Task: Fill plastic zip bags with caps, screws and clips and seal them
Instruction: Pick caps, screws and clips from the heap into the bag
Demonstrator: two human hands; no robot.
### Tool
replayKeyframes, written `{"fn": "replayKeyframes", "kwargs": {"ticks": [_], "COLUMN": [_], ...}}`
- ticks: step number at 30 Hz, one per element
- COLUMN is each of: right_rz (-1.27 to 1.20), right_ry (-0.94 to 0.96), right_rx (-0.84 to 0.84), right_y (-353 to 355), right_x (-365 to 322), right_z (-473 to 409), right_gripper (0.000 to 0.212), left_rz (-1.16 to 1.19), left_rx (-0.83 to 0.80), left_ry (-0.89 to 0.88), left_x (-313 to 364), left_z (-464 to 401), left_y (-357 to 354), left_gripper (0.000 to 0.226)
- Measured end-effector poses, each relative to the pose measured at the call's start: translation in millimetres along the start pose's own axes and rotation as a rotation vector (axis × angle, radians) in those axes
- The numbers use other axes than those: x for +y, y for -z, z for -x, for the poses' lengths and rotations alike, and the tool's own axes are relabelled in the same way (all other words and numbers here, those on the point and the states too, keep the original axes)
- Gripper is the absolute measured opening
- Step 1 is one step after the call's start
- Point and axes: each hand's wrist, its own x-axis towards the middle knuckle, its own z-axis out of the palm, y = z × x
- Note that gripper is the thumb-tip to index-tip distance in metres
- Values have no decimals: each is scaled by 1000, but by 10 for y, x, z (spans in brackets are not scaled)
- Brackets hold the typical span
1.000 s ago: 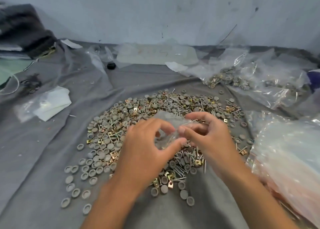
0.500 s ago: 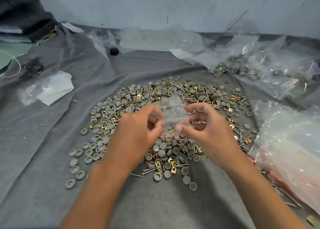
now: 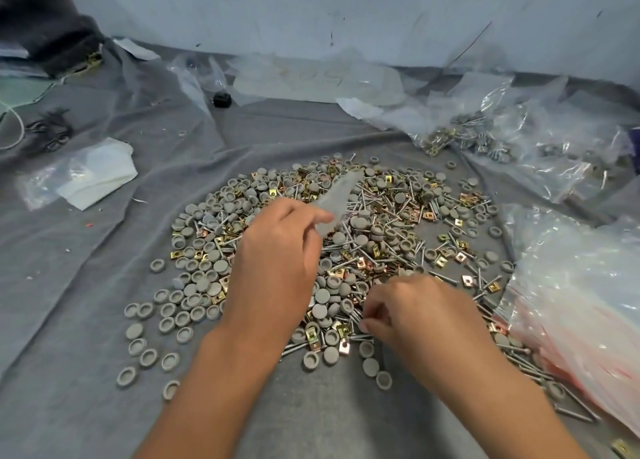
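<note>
Left hand (image 3: pixel 277 250) fingers pinch a clear, crumpled zip bag (image 3: pixel 337 198); right hand (image 3: pixel 419 309) curled, grip unclear.

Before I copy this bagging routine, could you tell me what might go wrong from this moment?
The left hand pinches the small zip bag by one end only, so its mouth may sag shut when parts go in. The right hand reaches into a mixed pile of caps, screws and clips, so a miscount seems likely. Loose caps at the pile's edge could roll off across the grey cloth.
</note>
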Motion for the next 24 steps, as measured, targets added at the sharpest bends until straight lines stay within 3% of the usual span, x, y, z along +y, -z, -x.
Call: {"fn": "replayKeyframes", "kwargs": {"ticks": [10,18,24], "right_rz": [40,32,-15], "right_ry": [-123,-77,-32], "right_rx": [19,39,51], "right_y": [-19,-12,-35], "right_x": [-214,-197,-155], "right_z": [72,74,106], "right_gripper": [19,19,20], "left_rz": [24,-39,9], "left_rx": [29,134,107], "left_ry": [47,55,62], "left_x": [-35,-97,-83], "left_z": [-18,-20,-14], "left_y": [-43,-50,-21], "left_gripper": [22,36,27]}}
